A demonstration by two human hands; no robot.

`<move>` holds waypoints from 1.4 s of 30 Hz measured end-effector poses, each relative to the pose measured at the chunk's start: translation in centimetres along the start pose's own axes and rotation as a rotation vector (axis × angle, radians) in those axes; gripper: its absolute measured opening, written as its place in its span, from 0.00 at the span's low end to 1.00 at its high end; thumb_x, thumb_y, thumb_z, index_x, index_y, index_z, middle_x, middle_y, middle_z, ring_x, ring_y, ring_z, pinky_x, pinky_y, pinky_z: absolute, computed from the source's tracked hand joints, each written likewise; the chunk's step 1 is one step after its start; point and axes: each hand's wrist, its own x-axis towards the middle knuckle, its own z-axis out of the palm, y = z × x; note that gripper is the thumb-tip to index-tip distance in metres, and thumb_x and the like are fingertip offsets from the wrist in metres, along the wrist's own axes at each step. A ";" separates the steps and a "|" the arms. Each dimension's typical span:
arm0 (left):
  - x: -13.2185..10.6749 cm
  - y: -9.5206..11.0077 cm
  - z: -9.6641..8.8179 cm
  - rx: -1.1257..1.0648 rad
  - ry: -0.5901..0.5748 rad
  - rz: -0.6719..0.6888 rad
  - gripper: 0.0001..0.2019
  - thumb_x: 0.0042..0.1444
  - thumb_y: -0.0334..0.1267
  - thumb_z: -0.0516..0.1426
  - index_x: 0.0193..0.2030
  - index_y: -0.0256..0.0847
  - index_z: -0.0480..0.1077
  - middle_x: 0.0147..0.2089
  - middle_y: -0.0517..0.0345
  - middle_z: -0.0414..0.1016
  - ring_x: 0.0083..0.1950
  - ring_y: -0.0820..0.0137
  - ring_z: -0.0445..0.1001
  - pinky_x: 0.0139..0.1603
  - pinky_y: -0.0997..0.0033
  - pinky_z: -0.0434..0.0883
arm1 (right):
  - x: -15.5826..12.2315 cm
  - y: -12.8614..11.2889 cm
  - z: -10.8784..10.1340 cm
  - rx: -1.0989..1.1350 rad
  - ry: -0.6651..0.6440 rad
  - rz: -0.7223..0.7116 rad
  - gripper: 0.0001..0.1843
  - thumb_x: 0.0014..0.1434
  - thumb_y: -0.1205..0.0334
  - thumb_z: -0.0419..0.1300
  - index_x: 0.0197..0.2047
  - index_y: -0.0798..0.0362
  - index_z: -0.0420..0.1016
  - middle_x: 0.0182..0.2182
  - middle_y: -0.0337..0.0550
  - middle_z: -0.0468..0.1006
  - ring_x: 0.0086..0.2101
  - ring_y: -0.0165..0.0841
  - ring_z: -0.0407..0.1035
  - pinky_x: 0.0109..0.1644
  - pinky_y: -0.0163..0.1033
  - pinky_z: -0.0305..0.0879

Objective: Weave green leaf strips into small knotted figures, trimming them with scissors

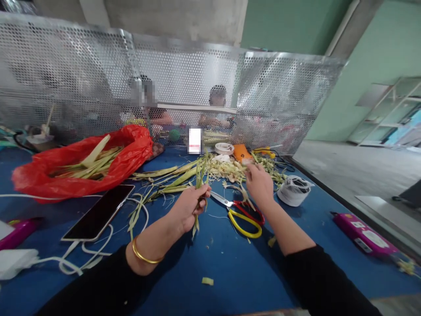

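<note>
My left hand (190,206) is closed around a small bunch of green and straw-coloured plant strips (201,173), held upright above the table. My right hand (259,182) is at the edge of a heap of pale yellow-green plant pieces (226,168). Its fingers are bent together, and whatever is between them is hidden. On the table between my hands lies a pair of scissors (245,224) with one red and one yellow handle, blades pointing toward my left hand. Long leafy strips (177,180) lie left of the heap.
A red plastic bag (82,186) of dried strips and a phone (98,213) with white cables are left. A white tape roll (292,192) and a magenta pack (363,232) are right. A perforated metal screen (184,61) stands behind, people beyond it.
</note>
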 end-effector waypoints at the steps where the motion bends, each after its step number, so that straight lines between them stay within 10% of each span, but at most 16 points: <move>1: -0.1 -0.2 0.1 0.023 -0.009 0.016 0.08 0.58 0.35 0.56 0.30 0.35 0.68 0.23 0.66 0.63 0.15 0.86 0.53 0.12 0.85 0.43 | -0.4 -0.7 0.0 0.063 -0.029 -0.006 0.13 0.57 0.63 0.55 0.41 0.55 0.78 0.42 0.54 0.76 0.41 0.44 0.69 0.45 0.44 0.62; 6: -1.0 -1.1 0.8 0.168 -0.080 0.073 0.09 0.55 0.39 0.58 0.30 0.35 0.68 0.22 0.66 0.65 0.14 0.86 0.52 0.13 0.83 0.43 | -2.7 -4.2 0.5 0.398 -0.242 0.036 0.19 0.59 0.47 0.54 0.36 0.53 0.78 0.26 0.40 0.76 0.27 0.32 0.68 0.32 0.36 0.65; 13: -1.1 -1.6 1.0 0.242 -0.187 0.024 0.09 0.49 0.40 0.60 0.28 0.35 0.68 0.20 0.66 0.66 0.13 0.86 0.49 0.15 0.80 0.42 | -3.6 -5.5 0.5 1.115 -0.350 0.366 0.14 0.44 0.55 0.71 0.27 0.55 0.75 0.18 0.33 0.68 0.19 0.23 0.58 0.24 0.31 0.56; 24: -1.0 -1.2 0.8 0.181 -0.188 0.012 0.19 0.51 0.53 0.59 0.30 0.35 0.70 0.30 0.58 0.73 0.14 0.86 0.51 0.15 0.78 0.37 | -2.6 -4.7 -0.2 1.200 -0.282 0.442 0.13 0.42 0.57 0.71 0.26 0.56 0.76 0.15 0.31 0.65 0.16 0.21 0.57 0.20 0.29 0.54; 42: -0.5 -1.2 0.5 0.036 -0.003 0.097 0.10 0.42 0.38 0.67 0.28 0.37 0.71 0.21 0.65 0.70 0.14 0.85 0.51 0.15 0.81 0.48 | -2.8 -5.2 -0.2 1.137 -0.325 0.376 0.14 0.42 0.58 0.71 0.33 0.55 0.79 0.21 0.33 0.70 0.18 0.21 0.58 0.21 0.30 0.56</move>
